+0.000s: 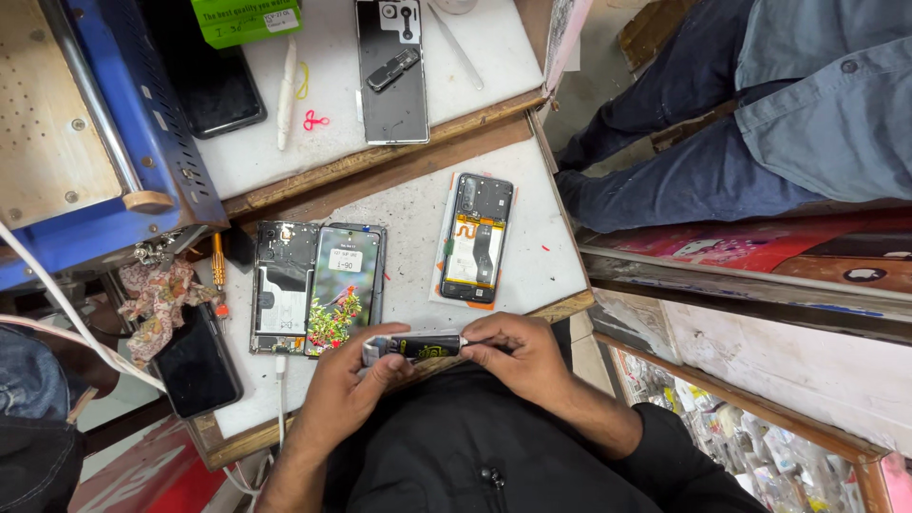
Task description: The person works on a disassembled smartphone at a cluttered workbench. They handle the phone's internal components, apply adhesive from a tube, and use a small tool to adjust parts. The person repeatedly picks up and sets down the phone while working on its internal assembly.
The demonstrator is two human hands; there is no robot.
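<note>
My left hand (350,385) and my right hand (518,353) both grip a small black glue tube (418,348) with yellow print, held level over the near edge of the white work board (418,214). The left fingers pinch its flat crimped end, the right fingers pinch the nozzle end. Just beyond the tube lie an opened phone body (281,290) and a screen with a flower picture (344,290), side by side. A second opened phone (476,237), its orange-edged insides showing, rests farther right on the board.
A blue machine (104,123) stands at the left. Behind it, a raised white board holds a phone back cover (392,71), a dark phone (214,85) and a green packet (245,19). A black phone (198,366) and patterned cloth lie near left. Another person's legs (722,114) are at right.
</note>
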